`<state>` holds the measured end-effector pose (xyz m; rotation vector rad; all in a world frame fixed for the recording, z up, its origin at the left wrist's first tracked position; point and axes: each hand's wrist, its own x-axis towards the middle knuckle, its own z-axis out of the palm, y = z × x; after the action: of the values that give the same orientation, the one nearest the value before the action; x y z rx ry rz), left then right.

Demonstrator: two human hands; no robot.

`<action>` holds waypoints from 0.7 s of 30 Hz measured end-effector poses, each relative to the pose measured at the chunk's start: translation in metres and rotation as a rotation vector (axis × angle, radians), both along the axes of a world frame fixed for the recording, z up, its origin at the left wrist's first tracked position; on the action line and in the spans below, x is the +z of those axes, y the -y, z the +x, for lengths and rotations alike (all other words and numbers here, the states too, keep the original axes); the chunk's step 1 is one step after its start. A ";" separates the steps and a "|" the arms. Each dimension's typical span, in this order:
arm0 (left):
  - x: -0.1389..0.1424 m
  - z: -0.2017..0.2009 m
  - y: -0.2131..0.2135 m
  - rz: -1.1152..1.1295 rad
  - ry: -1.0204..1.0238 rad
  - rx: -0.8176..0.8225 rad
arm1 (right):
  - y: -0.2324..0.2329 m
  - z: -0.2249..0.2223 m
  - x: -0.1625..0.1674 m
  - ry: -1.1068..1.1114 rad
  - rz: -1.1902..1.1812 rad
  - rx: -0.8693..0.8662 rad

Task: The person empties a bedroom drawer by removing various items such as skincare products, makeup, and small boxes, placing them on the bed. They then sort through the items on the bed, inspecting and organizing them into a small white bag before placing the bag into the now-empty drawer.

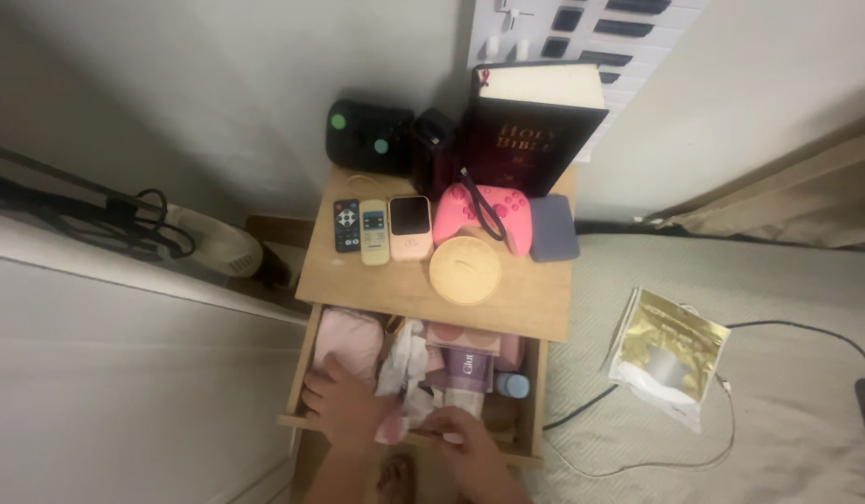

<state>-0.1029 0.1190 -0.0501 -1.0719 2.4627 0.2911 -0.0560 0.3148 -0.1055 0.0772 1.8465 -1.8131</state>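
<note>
Head view, lower centre: my left hand point(344, 403) spreads open over pink cloth point(346, 341) in the drawer point(537, 397); my right hand point(465, 441) pinches crumpled tissue point(404, 366), steadying the clutter.

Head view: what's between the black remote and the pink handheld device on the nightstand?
A cream remote lies between the black remote and the pink device, in the head view.

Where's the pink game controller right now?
In the head view, the pink game controller lies on the nightstand top, toward the back right, between the small pink device and the grey-blue pad, just behind the round wooden disc.
</note>
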 end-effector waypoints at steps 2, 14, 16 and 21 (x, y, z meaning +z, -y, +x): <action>0.009 -0.006 -0.004 0.019 0.043 0.003 | 0.011 0.001 0.002 0.049 -0.021 0.035; -0.025 0.017 0.009 -0.025 -0.371 -0.077 | 0.042 -0.003 0.050 -0.468 0.344 0.488; -0.025 0.016 0.011 -0.036 -0.403 -0.051 | 0.047 -0.003 0.052 -0.506 0.421 0.534; -0.020 0.021 0.010 -0.037 -0.391 -0.159 | 0.051 0.002 0.049 -0.413 0.702 0.728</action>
<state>-0.0819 0.1087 -0.0697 -0.8943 2.8909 0.4418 -0.0544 0.2639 -0.0560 -0.6672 2.2968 -0.6770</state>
